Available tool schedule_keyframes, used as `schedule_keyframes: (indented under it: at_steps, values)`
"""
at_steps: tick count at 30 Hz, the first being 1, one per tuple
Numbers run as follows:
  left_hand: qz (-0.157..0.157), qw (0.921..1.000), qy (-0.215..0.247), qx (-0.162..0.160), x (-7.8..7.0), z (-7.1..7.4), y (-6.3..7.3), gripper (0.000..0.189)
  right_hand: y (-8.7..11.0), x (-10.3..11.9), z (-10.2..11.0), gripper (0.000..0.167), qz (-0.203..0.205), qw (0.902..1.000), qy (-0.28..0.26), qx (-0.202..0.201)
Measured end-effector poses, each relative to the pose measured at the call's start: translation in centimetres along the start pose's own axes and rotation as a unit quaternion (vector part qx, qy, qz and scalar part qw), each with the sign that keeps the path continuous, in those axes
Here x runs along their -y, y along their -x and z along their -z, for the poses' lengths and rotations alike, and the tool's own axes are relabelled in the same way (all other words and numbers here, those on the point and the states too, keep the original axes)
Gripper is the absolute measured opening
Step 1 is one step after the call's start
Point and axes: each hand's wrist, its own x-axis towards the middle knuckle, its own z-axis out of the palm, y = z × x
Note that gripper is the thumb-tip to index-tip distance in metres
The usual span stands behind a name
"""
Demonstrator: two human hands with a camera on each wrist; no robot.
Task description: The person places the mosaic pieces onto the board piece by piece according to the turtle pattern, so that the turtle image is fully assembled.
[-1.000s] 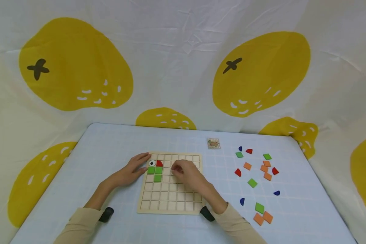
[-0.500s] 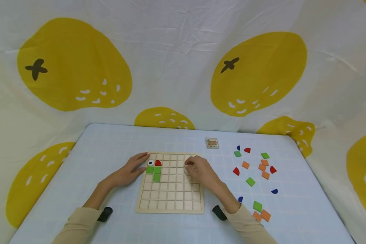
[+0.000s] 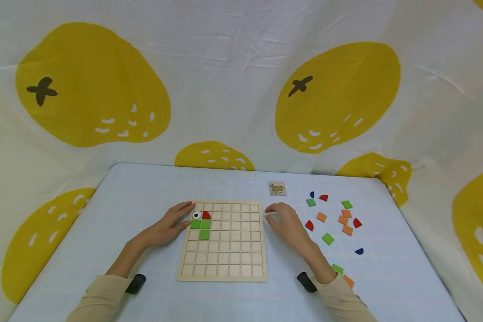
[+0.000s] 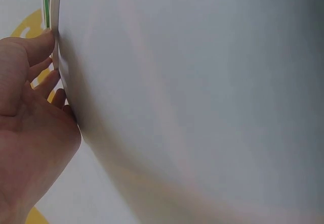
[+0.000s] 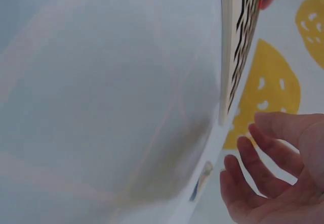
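Note:
A wooden grid board (image 3: 224, 246) lies flat on the table. Its upper left cells bear a white tile with a black dot (image 3: 197, 215), a red quarter-circle tile (image 3: 206, 215) and three green square tiles (image 3: 204, 235). My left hand (image 3: 167, 226) touches the board's left edge with thumb and fingers extended; the left wrist view shows the thumb at the rim. Just off the board's right edge hovers my right hand (image 3: 286, 225), its fingers loosely bent and apart. Nothing shows between those fingers in the right wrist view.
A small picture card (image 3: 277, 188) lies behind the board to the right. Loose tiles are scattered on the right: orange squares (image 3: 321, 217), green squares (image 3: 328, 239), red quarter-circles (image 3: 357, 222) and blue half-circles (image 3: 359, 251). A lemon-patterned cloth hangs behind the table.
My right hand has moved right, from over the middle of the board to beyond its right edge, and its fingers have spread. The left hand stays at the left edge.

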Motion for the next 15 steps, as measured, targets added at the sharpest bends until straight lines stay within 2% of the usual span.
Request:
schedule_keyframes:
  at_steps: [5, 9, 15]
  values:
    - [-0.003, 1.0, 0.001, -0.003, 0.0, -0.1, -0.1, 0.059, 0.6, -1.6, 1.1, 0.018, -0.014, 0.9996, 0.018, -0.014]
    - [-0.009, 0.9999, -0.003, -0.005, 0.2, -0.2, -0.1, 0.059, 1.4, -2.8, 2.1, 0.02, -0.038, 0.9989, 0.026, -0.009]
    - [0.002, 1.0, -0.001, -0.001, 0.1, -0.1, -0.1, 0.06, 2.3, -4.3, 3.5, 0.024, -0.066, 0.9971, 0.037, 0.001]
